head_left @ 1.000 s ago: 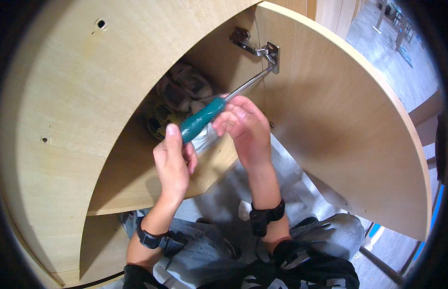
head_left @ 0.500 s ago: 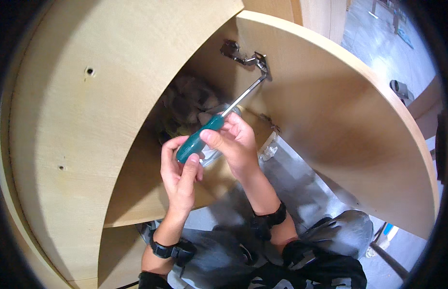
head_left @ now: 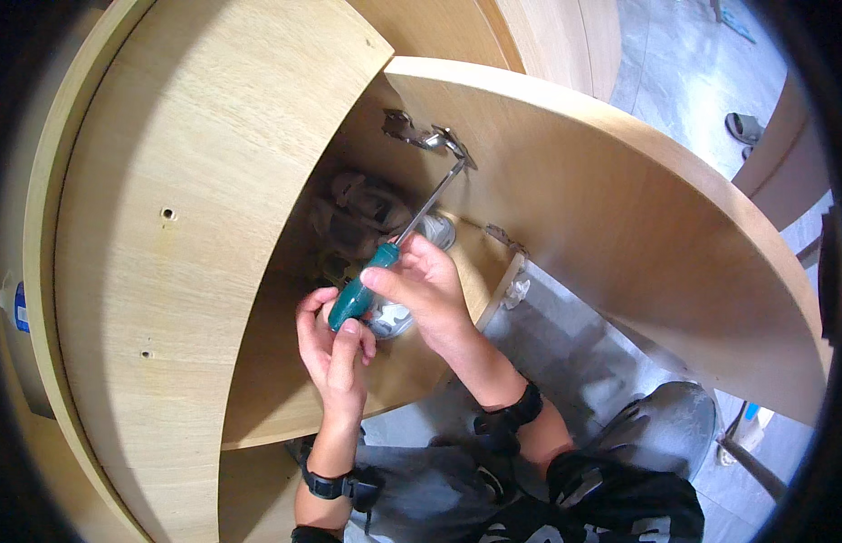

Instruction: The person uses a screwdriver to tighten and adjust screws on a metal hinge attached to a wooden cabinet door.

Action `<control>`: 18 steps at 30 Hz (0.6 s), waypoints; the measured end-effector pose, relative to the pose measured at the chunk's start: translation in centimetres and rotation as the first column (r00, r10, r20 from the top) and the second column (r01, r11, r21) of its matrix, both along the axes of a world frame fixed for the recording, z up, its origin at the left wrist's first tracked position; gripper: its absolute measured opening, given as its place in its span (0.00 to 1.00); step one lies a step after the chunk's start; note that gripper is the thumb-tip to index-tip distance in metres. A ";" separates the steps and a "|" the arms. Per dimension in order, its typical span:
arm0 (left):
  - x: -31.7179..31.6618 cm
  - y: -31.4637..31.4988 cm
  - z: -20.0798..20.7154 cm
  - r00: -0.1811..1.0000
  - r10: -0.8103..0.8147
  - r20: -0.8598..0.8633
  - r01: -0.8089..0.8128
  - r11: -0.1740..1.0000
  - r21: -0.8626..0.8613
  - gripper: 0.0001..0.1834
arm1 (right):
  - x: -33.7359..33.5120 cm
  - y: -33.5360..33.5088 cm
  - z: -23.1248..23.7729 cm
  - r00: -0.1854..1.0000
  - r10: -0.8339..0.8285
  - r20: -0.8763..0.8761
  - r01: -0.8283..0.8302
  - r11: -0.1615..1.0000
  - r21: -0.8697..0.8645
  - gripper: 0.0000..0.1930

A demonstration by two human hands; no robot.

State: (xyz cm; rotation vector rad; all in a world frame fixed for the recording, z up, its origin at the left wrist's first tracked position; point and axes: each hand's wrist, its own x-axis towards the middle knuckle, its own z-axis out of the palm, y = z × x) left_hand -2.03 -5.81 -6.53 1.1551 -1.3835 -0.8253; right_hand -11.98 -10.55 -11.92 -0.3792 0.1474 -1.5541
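A screwdriver (head_left: 356, 297) with a green handle and a metal shaft lies between my two hands. My left hand (head_left: 338, 355) is closed around the butt of the handle, fingers on one side and thumb on the other. Farther up, my right hand (head_left: 427, 282) grips the handle near the shaft. The shaft slants up and right, its tip at the metal hinge (head_left: 450, 145) on the inner face of the wooden cabinet door (head_left: 620, 208). Whether the tip sits in a screw cannot be made out. A second hinge (head_left: 505, 239) shows lower on the door.
The cabinet's wooden top (head_left: 195, 271) fills the left side. Shoes (head_left: 371, 206) stand inside on the shelf (head_left: 303, 398), behind my hands. A crumpled clear plastic piece (head_left: 517, 292) lies by the cabinet's edge. Grey slippers (head_left: 743, 128) are on the tiled floor at the far right.
The view has shifted, so the cabinet, hinge and door appear lower and slightly left. Both hands keep hold of the screwdriver, and its tip stays at the hinge.
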 end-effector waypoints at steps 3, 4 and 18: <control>0.4 0.1 0.6 0.999 0.031 -0.007 -0.031 0.996 0.087 0.16 | 0.2 0.1 0.2 0.996 -0.057 -0.067 0.055 0.998 -0.043 0.17; 0.5 0.0 0.7 0.998 0.056 -0.035 -0.051 0.989 0.138 0.16 | -0.4 0.3 0.5 0.997 0.045 0.064 -0.038 0.994 -0.104 0.18; 0.9 0.7 1.0 0.999 -0.018 -0.041 0.021 0.998 0.063 0.15 | -1.5 0.9 1.2 0.999 0.047 0.015 -0.046 0.996 -0.083 0.18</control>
